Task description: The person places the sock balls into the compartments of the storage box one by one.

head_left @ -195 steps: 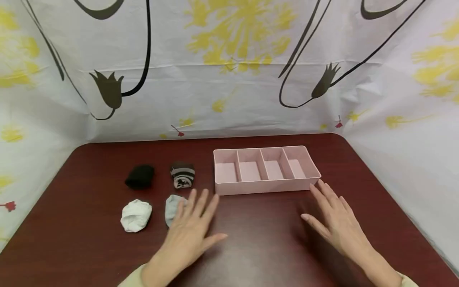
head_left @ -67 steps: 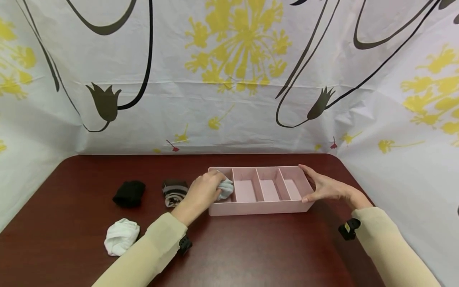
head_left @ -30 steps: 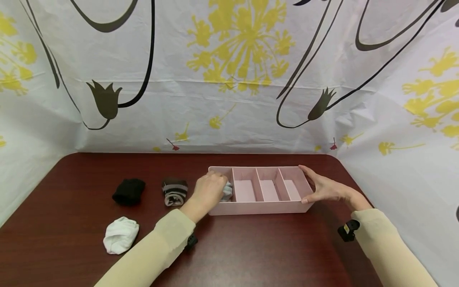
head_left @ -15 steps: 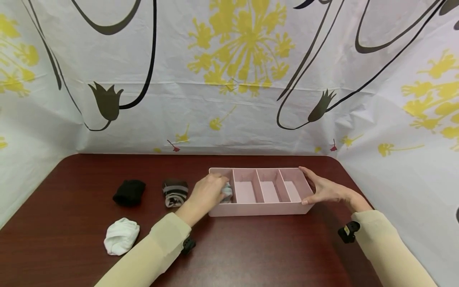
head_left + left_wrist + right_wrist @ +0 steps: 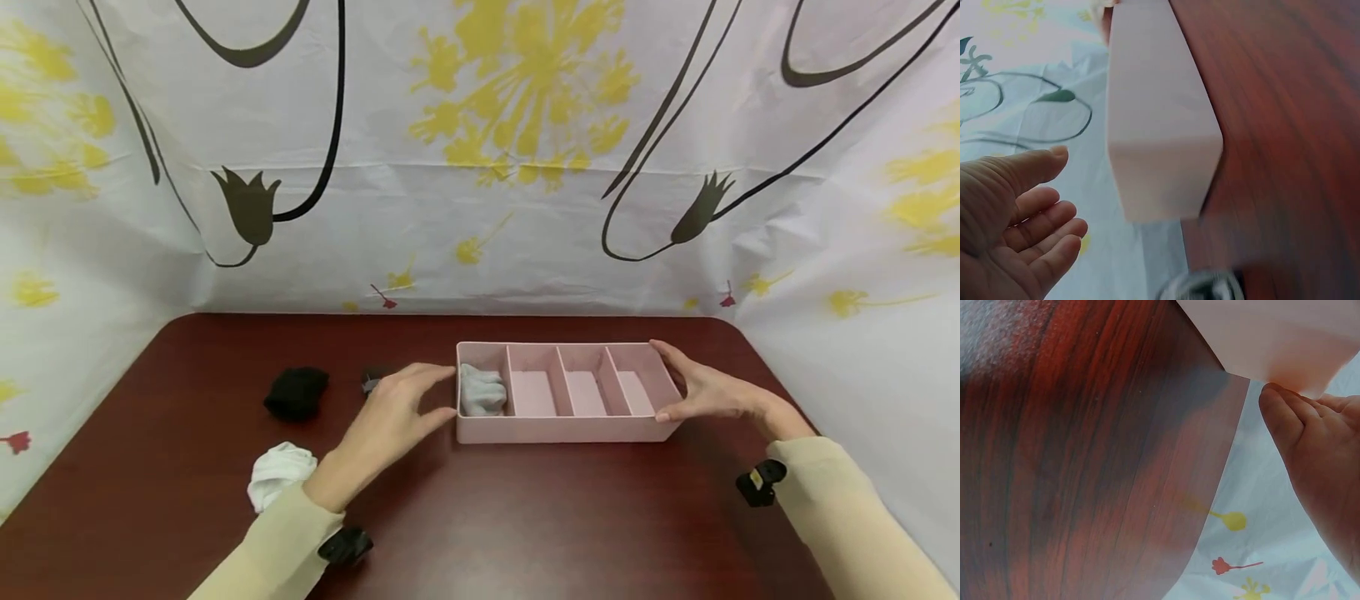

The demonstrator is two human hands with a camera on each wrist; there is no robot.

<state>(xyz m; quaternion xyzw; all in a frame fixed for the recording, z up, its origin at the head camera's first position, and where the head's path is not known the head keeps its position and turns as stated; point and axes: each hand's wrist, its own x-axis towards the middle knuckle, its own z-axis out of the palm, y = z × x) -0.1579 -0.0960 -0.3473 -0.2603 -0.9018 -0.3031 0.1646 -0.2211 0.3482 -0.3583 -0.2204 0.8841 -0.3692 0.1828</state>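
A pale pink divided box [image 5: 570, 430] stands on the table. In its leftmost compartment lies a grey-blue rolled sock [image 5: 482, 392]; the other compartments hold nothing. My left hand [image 5: 390, 425] is just off the box's left end, thumb and fingers spread apart with nothing between them. The left wrist view shows that hand's palm [image 5: 1016, 219] beside the box's end wall. At the opposite end, my right hand [image 5: 708, 392] grips the box, thumb at the front corner and fingers at the back corner. A striped rolled sock [image 5: 371, 381] is mostly hidden behind my left hand.
To the left lie a black rolled sock [image 5: 297, 393] and a white rolled sock [image 5: 279, 473], the latter partly covered by my left forearm. A dark red wooden table [image 5: 570, 517] bears everything. A patterned white sheet [image 5: 465, 217] hangs behind and at both sides.
The grey-blue sock went from the table into the leftmost compartment. My left hand has since let go and pulled out leftward. My right hand took hold of the box's right end and stays there.
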